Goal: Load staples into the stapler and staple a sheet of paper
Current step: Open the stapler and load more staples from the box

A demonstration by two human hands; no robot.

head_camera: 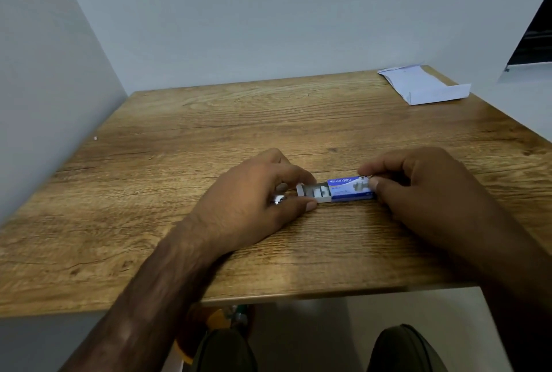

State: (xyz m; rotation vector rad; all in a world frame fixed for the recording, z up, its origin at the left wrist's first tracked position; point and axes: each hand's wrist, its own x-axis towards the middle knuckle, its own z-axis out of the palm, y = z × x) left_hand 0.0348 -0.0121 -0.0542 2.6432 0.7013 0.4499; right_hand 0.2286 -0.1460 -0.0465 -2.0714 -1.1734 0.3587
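A blue Kangaro staple box (351,189) lies flat on the wooden table (185,132), near the middle of its front edge. Its grey inner tray (313,191) is slid partway out to the left, and pale strips of staples (319,191) show inside. The right hand (424,192) pinches the blue sleeve at its right end, thumb on the near side. The left hand (257,195) grips the pulled-out tray end between thumb and fingers — a small shiny metal object (277,200) peeks from under its palm, too hidden to identify. Folded white paper (424,85) rests at the far right corner, well apart from the hands.
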